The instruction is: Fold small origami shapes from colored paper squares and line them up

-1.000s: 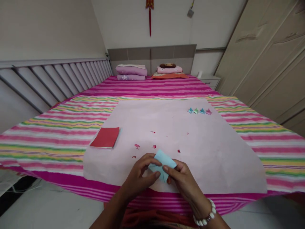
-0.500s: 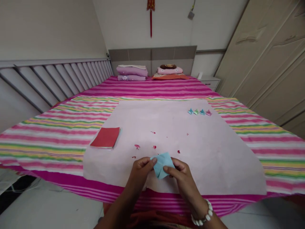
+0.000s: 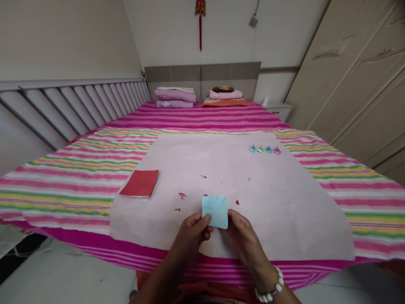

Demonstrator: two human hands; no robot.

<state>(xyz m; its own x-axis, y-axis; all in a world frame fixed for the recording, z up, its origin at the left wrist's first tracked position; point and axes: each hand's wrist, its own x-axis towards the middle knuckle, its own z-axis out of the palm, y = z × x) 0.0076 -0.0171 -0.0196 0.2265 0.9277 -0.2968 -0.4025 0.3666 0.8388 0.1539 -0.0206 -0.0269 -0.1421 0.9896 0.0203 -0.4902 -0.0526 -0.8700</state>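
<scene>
A light-blue piece of folded origami paper (image 3: 215, 209), now a smooth square facing me, is held up above the pale sheet near its front edge. My left hand (image 3: 194, 228) pinches its lower left corner, thumb on the front and fingers behind. At its right edge is my right hand (image 3: 242, 232), with fingertips partly hidden behind the paper; a white bead bracelet circles that wrist. Small torn red scraps (image 3: 182, 195) lie on the sheet beyond my hands.
The pale sheet (image 3: 300, 219) covers part of a striped bed. At left lies a stack of square paper with red on top (image 3: 141, 183). Several small folded paper figures (image 3: 268, 149) stand in a row at far right. Folded bedding (image 3: 175, 97) rests by the headboard.
The blue paper has been turned from a tilted position with folded flaps showing to an upright, smooth square. My right thumb has come off its front; my left hand has shifted to the lower left corner.
</scene>
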